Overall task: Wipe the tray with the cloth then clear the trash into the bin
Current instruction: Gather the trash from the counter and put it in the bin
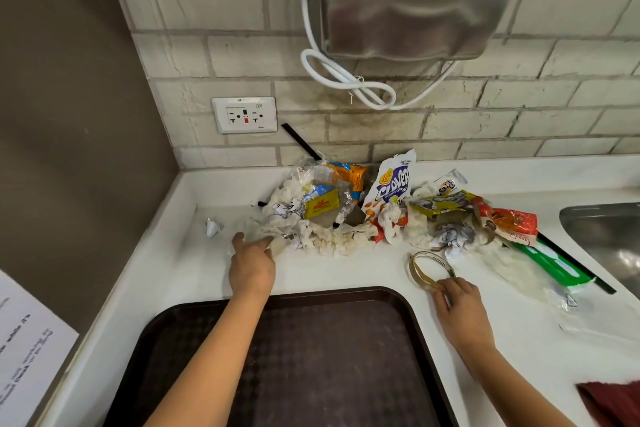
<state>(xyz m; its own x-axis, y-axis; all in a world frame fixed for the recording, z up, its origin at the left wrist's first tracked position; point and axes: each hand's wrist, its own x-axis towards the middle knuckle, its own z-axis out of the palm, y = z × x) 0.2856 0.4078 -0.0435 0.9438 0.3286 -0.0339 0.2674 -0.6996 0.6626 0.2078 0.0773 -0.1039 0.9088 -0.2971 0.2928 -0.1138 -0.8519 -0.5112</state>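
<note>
Nearest, a dark brown plastic tray with rounded corners and a pebbled surface lies on the smooth white counter; a red ribbed cloth sits at its right. Beyond, the right hand pinches a thin tape ring, while the left hand presses gathered fingers onto crumpled tissue. Farther back, the trash heap of glossy wrappers meets a rough brick wall.
</note>
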